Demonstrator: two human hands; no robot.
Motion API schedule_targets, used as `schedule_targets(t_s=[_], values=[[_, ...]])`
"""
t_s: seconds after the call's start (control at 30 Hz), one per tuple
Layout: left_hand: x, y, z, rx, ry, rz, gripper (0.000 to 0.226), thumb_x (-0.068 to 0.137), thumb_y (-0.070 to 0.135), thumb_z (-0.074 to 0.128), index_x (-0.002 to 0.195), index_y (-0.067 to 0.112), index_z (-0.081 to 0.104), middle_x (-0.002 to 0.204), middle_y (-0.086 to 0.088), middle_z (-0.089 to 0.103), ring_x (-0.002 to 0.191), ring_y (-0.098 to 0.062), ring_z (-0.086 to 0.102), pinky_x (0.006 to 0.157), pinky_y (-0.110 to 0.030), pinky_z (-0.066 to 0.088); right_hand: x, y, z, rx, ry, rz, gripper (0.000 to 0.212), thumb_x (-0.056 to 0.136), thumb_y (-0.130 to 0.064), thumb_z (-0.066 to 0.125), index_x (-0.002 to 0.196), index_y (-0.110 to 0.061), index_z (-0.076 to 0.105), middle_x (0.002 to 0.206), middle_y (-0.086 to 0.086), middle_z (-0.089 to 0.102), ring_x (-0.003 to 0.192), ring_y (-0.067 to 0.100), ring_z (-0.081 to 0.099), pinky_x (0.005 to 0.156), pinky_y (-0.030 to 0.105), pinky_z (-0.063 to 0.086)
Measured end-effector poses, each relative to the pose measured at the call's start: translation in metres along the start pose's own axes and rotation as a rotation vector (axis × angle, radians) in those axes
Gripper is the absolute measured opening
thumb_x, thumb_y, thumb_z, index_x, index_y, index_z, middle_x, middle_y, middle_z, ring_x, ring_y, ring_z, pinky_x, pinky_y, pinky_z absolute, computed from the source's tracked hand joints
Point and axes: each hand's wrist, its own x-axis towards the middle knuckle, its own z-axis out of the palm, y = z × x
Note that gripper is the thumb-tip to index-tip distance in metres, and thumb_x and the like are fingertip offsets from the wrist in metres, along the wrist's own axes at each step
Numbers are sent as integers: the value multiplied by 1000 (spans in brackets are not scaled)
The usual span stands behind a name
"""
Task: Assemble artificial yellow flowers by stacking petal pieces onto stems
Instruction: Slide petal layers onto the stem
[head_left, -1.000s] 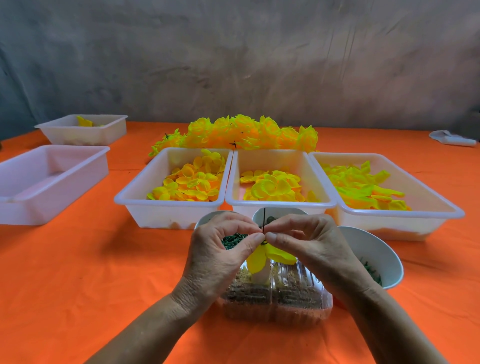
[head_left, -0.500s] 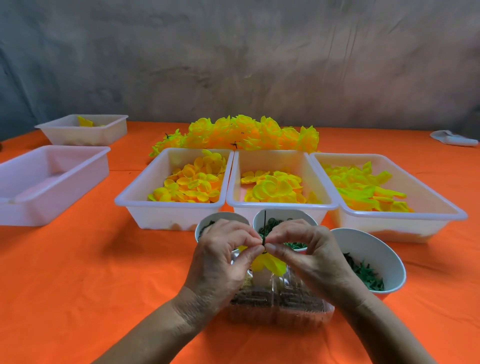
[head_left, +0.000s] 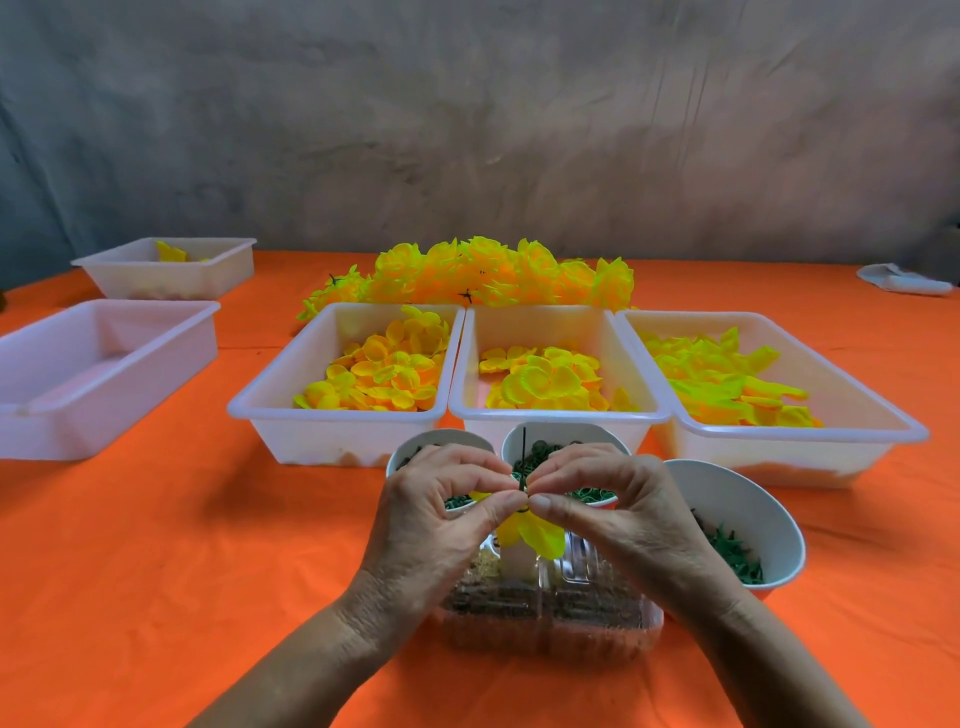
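Both grips, left hand (head_left: 441, 512) and right hand (head_left: 608, 506), pinch tight from either side onto a thin dark stem (head_left: 523, 457) standing upright between their fingertips, with a yellow petal piece (head_left: 537, 535) threaded on it just beneath. Directly under them sits a clear plastic container (head_left: 550, 618), and just behind stand three white cups (head_left: 748, 519) holding green parts. Farther back on the orange bench (head_left: 156, 545) are three white trays (head_left: 332, 436) of yellow petals, then a heap of finished flowers (head_left: 483, 273).
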Motion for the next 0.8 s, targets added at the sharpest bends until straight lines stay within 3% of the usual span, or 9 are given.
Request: schedule_targets(t_s=[0.17,0.23,0.43,0.5,0.57,0.63,0.7,0.8], values=[[0,-6,2,-24,-17,37,12,70,30,73,72,18,75,84,7,69,89,-6,62,69,-9,48,1,4,1,43,2,-16,18,63,-33,75,72,-17,77,80,2,72,89,23,65,85,53,48],[1,-8,3,-19,-21,70,10,73,27,77,72,18,74,84,7,69,88,-7,62,67,-8,47,3,6,1,50,-8,-18,19,63,-32,76,72,-16,77,80,4,72,91,24,64,86,52,49],[1,-9,4,-14,-21,77,7,73,24,72,71,18,73,81,12,68,84,-9,64,69,-39,56,10,6,-5,11,-115,-8,17,65,-29,76,72,-14,77,78,6,71,82,17,66,78,33,54],[1,-9,4,-41,-22,51,6,72,24,73,71,19,73,82,12,68,85,-10,64,70,-44,56,14,3,-9,80,-186,59,13,66,-26,76,72,-14,76,79,9,72,76,16,66,72,28,53],[1,-8,4,-42,-35,37,8,72,24,73,73,16,74,82,12,69,86,-11,64,71,-46,56,26,5,-15,106,-143,152,5,70,-21,78,73,-17,76,78,6,73,73,12,65,69,25,52],[1,-7,5,-61,-52,19,9,72,23,72,77,15,74,83,10,69,88,-15,64,72,-47,56,46,14,-21,-43,9,193,7,77,-15,76,75,-21,76,80,-1,74,77,9,66,74,25,51],[2,-6,6,-70,-58,17,11,73,25,71,81,18,72,83,11,67,88,-16,63,72,-48,56,72,24,-25,-314,85,208,8,84,-16,70,87,-19,76,94,-1,73,95,12,65,85,25,47],[3,-4,5,-50,-82,30,23,73,39,65,91,24,68,87,13,66,88,-12,62,71,-48,56,106,41,-23,-648,-35,263,24,91,-27,61,110,-18,71,123,6,64,123,22,50,98,30,40]])
